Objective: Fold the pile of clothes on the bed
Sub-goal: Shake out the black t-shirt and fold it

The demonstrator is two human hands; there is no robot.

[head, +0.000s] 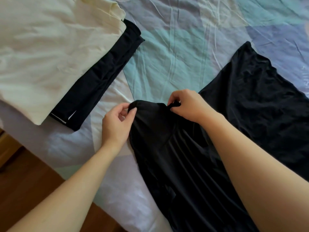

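Where 2 hands pinch its top edge, the black garment (175,164) bunches, pleated.

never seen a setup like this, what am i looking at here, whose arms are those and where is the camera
There is no machine here. The one picture comes from a wide-angle camera worn on a person's head, looking forward and down, so the two bare arms reaching in from the bottom are that person's own.

They are folding clothes on a bed with a blue and white patterned sheet. The left hand and the right hand each pinch the top edge of a black garment, which is bunched between them and trails down toward the person.

On the left lies a folded cream garment on top of a folded dark garment. On the right another black piece lies spread out. Wooden floor shows at the lower left.
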